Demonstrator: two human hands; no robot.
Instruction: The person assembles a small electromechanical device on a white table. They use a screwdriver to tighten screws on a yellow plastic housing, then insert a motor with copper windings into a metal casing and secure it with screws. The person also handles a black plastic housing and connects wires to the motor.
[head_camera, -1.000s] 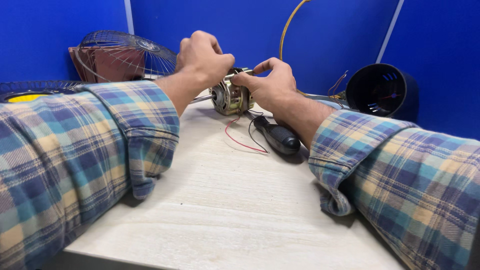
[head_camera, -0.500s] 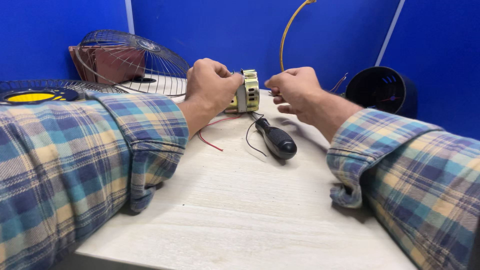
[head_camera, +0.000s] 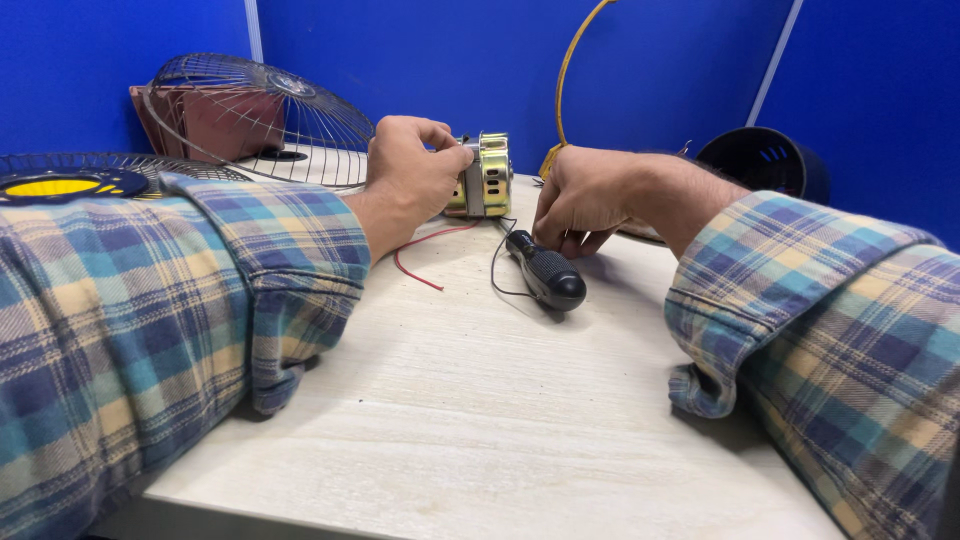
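the person's left hand is wrapped around a small gold metal motor, fingers curled tight on its left side. the motor stands on the pale wooden table, near the far edge. the right hand rests just right of the motor, not touching it. its fingers are bent down and the tips sit on the black screwdriver handle, but it is not clear if they grip it. the handle lies on the table in front of the motor and a bit to the right. a thin red wire and a black wire run out from the motor toward the person. left of the motor and behind it sits a wire fan guard. far right of the motor there is a black round pot. a yellow curved tube rises behind the motor.
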